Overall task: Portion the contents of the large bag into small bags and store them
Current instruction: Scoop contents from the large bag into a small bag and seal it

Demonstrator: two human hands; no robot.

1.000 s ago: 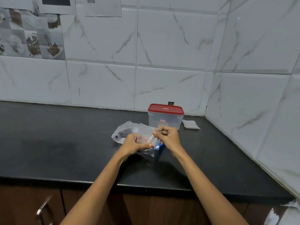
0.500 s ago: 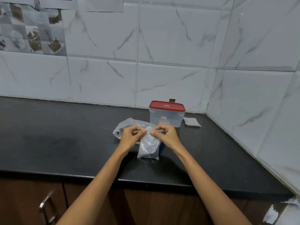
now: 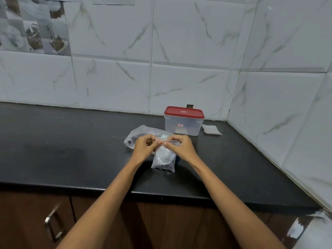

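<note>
A: Clear plastic is what I've got from the head view: a small bag (image 3: 163, 159) with dark bits at its bottom, held upright just in front of the red-lidded container (image 3: 183, 121), its lower edge down by the black desk (image 3: 71, 150).

B: And my hands?

A: My left hand (image 3: 145, 148) has its fingers curled, pinching the bag's top edge; my right hand (image 3: 180, 147) pinches the same edge just beside it, fingertips nearly meeting.

B: Where's the large bag?

A: The large bag (image 3: 142, 134) lies crumpled on the desk, to the left of the container and behind my left hand. A stack of flat small bags (image 3: 211, 129) sits just right of the container, near the wall corner.
</note>
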